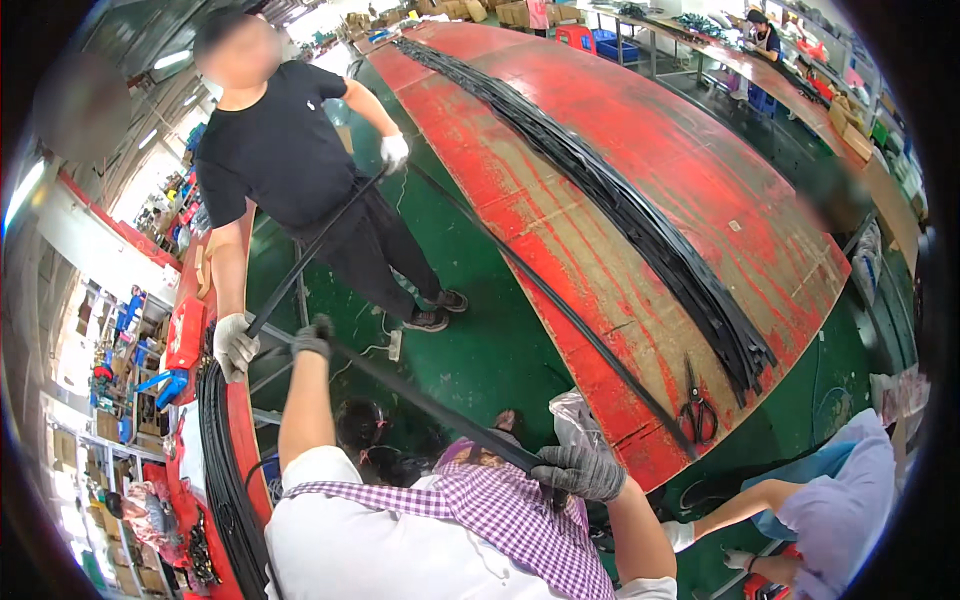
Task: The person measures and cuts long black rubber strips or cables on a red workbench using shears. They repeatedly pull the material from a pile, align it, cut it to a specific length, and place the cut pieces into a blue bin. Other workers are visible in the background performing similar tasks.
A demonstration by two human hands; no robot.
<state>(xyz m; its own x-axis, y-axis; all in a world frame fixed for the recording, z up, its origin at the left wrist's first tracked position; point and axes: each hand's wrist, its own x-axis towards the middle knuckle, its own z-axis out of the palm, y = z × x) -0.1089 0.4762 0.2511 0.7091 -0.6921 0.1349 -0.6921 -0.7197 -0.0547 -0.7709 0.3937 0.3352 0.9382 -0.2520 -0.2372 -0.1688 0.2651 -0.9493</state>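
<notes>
Long black flat rubber-like strip (430,400) runs taut between both gloved hands. Long axis: diagonal, from upper left down to lower right, roughly across the body in front of the purple checked apron (500,510).

Right hand (580,472), dark grey knit glove: fingers (560,462) wrapped shut around the strip's lower end, strip exits up-left from the fist. Past the fist I cannot tell where the end goes.

Left hand (313,337), dark glove, arm stretched out and up: fingers curled closed on the strip's far end. From those fingers the strip goes down-right, straight to the right hand. Right hand sits close to the body, left hand is the far one.

Just left of the left-hand fingers: a co-worker's white-gloved hand (234,345) gripping a second thin black strip (320,245) that rises up-right to that person's other white-gloved hand (395,152). Whether the two strips join at the left hand, cannot tell; they meet very near it.

Below-left of the left hand: thick bundle of black strips (225,470) lying along a narrow red bench edge (245,440).

Up-right of the right-hand fingers, well apart: wide worn red bench (620,190) with a long stack of black strips (640,215) laid lengthwise, axis roughly parallel to the held strip. One more single black strip (560,300) runs along the bench's near edge. Black-handled scissors (697,405) lie on the bench corner, right of the right hand, near but not touching.

Green floor (480,340) between benches.
</notes>
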